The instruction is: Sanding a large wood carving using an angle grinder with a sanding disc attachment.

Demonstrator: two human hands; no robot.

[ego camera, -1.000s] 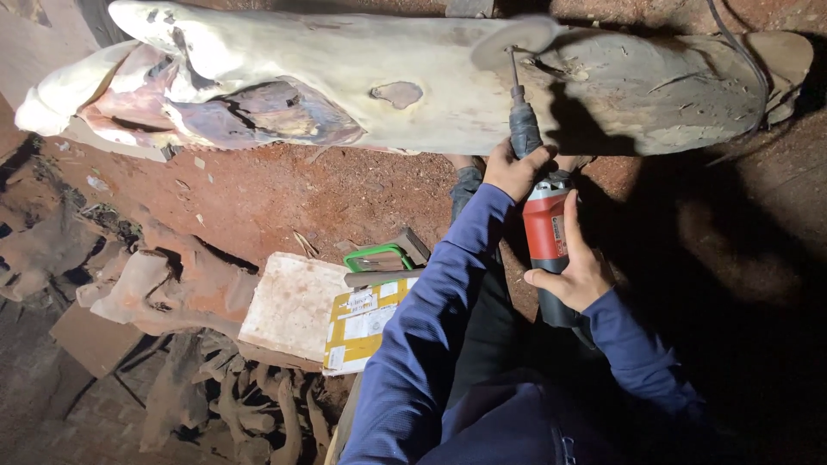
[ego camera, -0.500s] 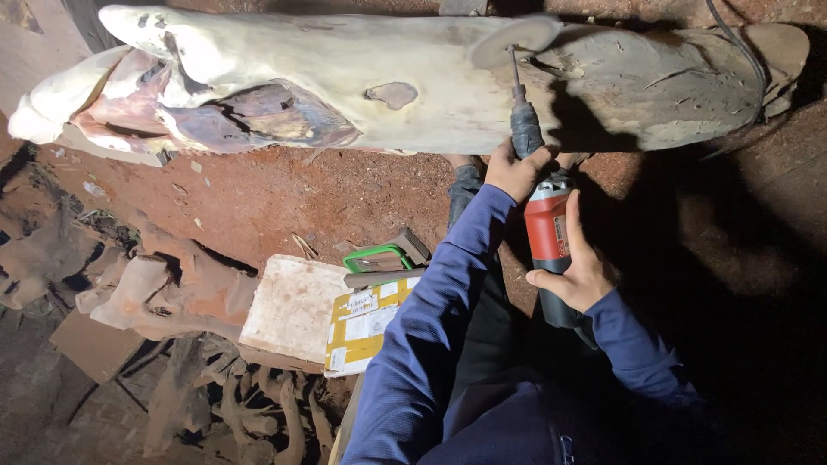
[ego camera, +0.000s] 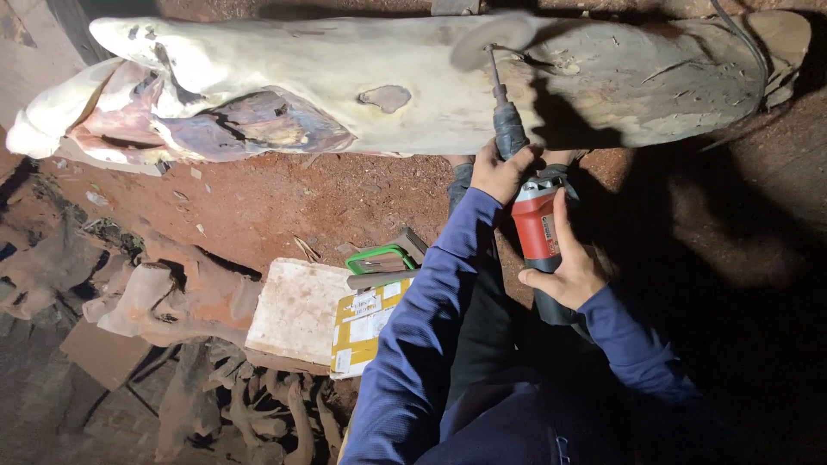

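Red grinder (ego camera: 536, 226) clasped by both hands, left (ego camera: 495, 170) closed round its neck, right (ego camera: 564, 263) round its body; disc (ego camera: 487, 39) shifted toward 9 o'clock along log (ego camera: 345, 77), sanding advancing leftward

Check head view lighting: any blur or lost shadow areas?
Head view: one harsh light on the log, pale wood near glare; spinning disc motion-blurred; right side and lower right fall into black shadow; left hand and right hand on the red grinder stay sharp.
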